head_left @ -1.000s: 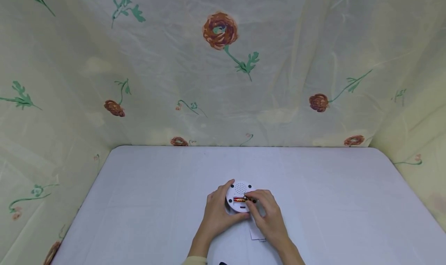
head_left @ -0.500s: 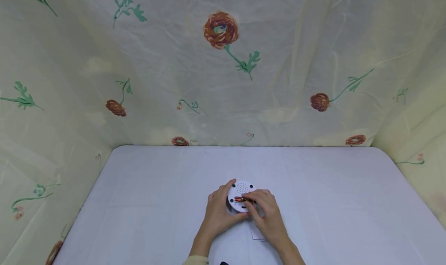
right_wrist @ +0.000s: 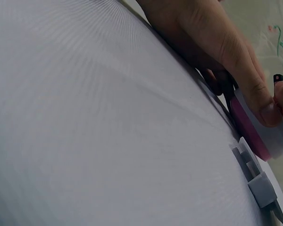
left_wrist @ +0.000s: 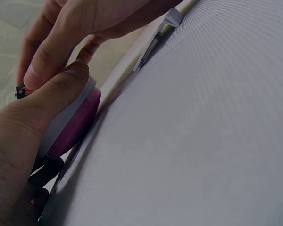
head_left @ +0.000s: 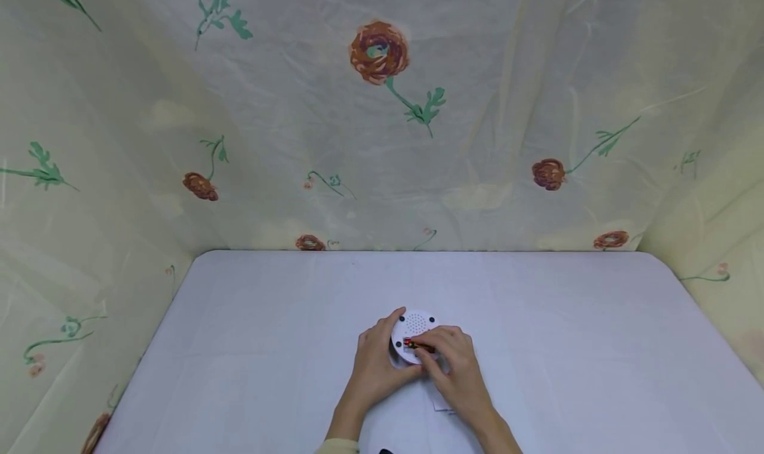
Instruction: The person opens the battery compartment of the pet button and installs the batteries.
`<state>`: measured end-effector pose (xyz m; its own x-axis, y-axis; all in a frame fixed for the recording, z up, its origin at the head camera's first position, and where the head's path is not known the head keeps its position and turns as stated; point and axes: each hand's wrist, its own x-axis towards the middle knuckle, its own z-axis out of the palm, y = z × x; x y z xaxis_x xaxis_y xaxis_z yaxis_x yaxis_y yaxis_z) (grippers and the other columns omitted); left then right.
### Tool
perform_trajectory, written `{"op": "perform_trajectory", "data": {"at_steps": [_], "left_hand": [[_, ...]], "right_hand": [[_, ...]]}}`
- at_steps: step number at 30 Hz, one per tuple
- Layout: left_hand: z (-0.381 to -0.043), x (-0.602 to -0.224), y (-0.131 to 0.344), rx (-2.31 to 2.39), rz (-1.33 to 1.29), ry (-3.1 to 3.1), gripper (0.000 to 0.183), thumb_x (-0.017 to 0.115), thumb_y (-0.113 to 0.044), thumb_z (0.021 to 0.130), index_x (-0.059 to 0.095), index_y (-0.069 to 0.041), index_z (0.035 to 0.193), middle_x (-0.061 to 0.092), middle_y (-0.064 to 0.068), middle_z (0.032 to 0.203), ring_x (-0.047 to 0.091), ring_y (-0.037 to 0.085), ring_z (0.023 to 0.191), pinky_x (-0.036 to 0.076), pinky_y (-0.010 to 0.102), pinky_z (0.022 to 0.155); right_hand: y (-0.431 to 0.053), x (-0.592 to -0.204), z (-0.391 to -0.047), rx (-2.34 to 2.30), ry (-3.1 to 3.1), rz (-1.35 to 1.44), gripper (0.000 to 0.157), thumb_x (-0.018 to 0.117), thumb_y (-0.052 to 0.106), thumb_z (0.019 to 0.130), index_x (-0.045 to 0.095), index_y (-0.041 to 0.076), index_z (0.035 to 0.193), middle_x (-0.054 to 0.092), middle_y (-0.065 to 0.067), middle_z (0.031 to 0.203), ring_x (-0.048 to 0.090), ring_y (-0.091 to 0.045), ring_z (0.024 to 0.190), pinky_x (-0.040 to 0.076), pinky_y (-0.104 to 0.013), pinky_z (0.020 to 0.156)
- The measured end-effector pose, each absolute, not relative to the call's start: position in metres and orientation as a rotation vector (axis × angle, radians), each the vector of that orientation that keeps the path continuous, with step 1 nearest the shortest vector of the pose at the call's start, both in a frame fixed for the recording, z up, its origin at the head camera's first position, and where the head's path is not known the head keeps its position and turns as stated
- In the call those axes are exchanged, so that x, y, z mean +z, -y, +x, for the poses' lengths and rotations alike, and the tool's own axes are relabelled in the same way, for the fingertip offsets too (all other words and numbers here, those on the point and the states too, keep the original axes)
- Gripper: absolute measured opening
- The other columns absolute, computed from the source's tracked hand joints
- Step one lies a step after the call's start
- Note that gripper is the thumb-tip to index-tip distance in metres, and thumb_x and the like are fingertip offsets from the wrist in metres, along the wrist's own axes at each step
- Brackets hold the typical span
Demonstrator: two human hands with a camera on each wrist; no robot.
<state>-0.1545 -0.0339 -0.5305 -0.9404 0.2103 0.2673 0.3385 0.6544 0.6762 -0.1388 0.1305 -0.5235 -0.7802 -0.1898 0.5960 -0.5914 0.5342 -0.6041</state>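
A round white device [head_left: 417, 324] lies underside up, with speaker holes, black feet and a battery slot; its side is purple in the wrist views. My left hand [head_left: 380, 368] grips its left and near edge, the thumb [left_wrist: 61, 92] along the near side. My right hand [head_left: 456, 364] pinches a red and black battery [head_left: 426, 347] between thumb and index finger, over the slot. In the left wrist view the end of the battery [left_wrist: 21, 92] sticks out past the fingers. How deep it sits in the slot is hidden by the fingers.
A small white plastic piece [right_wrist: 262, 189] with a clip-like end lies on the white tabletop [head_left: 286, 321], partly under the right hand. A black object [head_left: 385, 451] shows at the bottom edge. Flowered cloth [head_left: 453, 195] hangs behind and at both sides.
The right fingertips have slid left across the device's battery slot and cover more of it. The battery looks more tilted now. The left hand keeps its grip.
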Motion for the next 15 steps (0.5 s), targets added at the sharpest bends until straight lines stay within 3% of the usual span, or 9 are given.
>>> {"op": "perform_trajectory", "data": {"at_steps": [15], "left_hand": [[-0.1553, -0.5296, 0.0335, -1.143, -0.438, 2.714, 0.095, 0.08, -0.049, 0.066, 0.035, -0.022, 0.145, 0.056, -0.001, 0.132, 0.052, 0.014, 0.121, 0.033, 0.043, 0.104]], "right_hand": [[-0.1257, -0.5225, -0.1386, 1.218, 2.303, 0.607, 0.023, 0.075, 0.006, 0.078, 0.071, 0.017, 0.097, 0.058, -0.002, 0.109, 0.041, -0.018, 0.111, 0.023, -0.019, 0.102]]}}
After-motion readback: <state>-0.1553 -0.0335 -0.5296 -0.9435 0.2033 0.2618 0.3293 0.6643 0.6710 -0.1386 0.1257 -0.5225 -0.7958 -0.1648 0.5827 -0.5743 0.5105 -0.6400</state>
